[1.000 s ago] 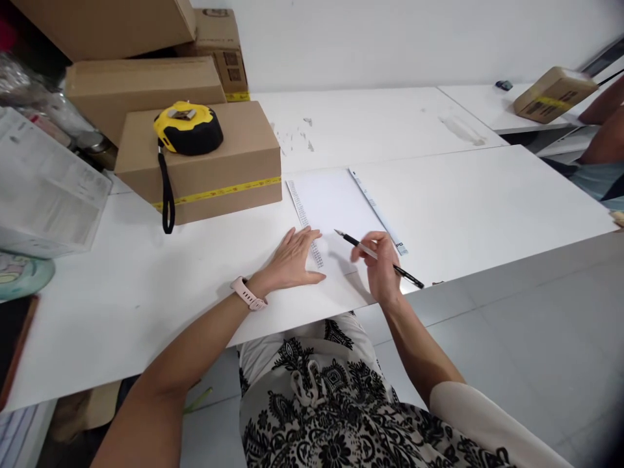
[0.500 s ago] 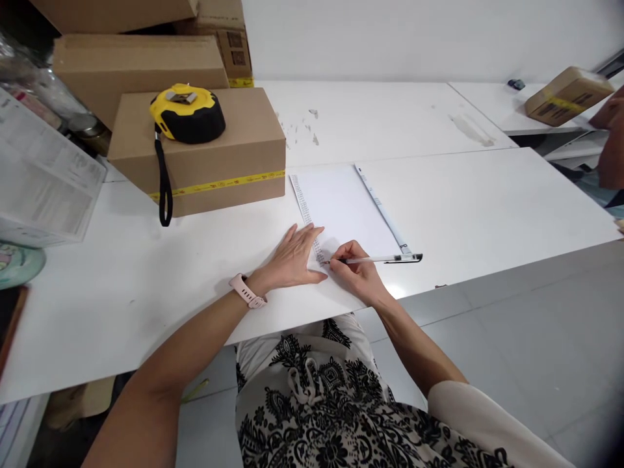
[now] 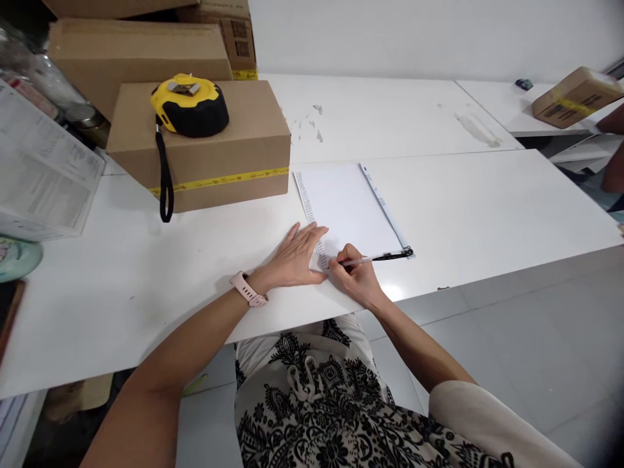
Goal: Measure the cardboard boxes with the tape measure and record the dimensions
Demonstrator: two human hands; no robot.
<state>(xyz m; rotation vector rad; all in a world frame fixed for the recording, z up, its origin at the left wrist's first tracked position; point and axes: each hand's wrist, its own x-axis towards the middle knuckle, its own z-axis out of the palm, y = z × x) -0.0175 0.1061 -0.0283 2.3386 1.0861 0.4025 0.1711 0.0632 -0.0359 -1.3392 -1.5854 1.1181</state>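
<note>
A white sheet of paper (image 3: 346, 201) lies on the table, with a column of small handwriting down its left edge. A pale blue printed strip (image 3: 383, 205) runs along its right edge. My left hand (image 3: 297, 257) rests flat with fingers spread over the sheet's lower left edge. In my right hand (image 3: 358, 279) is a pen (image 3: 385, 257), its tip at the bottom of the written column and its black-clipped end pointing right. The fingers of that hand are pinched round the barrel near the tip.
Left of the paper stands a cardboard box (image 3: 219, 156) with a yellow and black tape measure (image 3: 202, 107) on top, its strap hanging down. More boxes (image 3: 141, 55) are stacked behind. At far right a person's arm (image 3: 615, 172) shows near a small taped box (image 3: 575, 97).
The pen has rolled slightly in my right hand, and its tip sits a little lower along the written column. My left hand stays in place on the paper.
</note>
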